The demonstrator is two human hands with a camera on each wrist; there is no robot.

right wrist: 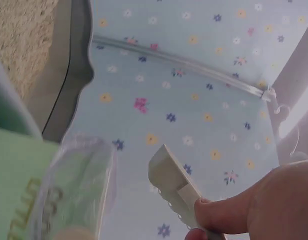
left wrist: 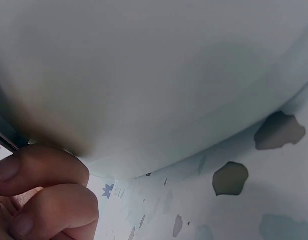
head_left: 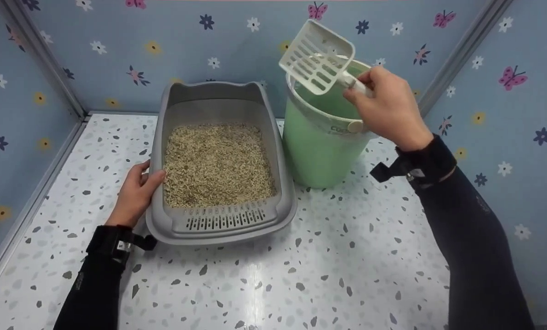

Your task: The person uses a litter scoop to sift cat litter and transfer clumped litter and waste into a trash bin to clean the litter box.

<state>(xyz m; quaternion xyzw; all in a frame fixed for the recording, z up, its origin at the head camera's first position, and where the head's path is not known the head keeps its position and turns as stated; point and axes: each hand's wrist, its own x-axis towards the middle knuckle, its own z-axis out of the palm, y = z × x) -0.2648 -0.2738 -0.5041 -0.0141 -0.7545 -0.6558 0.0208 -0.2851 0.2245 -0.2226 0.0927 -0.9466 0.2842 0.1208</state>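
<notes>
Above green bin (head_left: 321, 153) lettered "COC…", right hand (head_left: 390, 107) pinches scoop (head_left: 330, 45); left hand (head_left: 135, 195) grips gray tray (head_left: 223, 237).

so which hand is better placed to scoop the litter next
Likely the right hand: it holds the slotted litter scoop, while the left hand grips the gray litter box.

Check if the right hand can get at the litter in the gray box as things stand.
Likely yes: the right hand holds a slotted litter scoop at the green bin, beside the open-topped gray litter box. Nothing covers the litter; only the bin's rim and box's wall seem to need clearing.
</notes>
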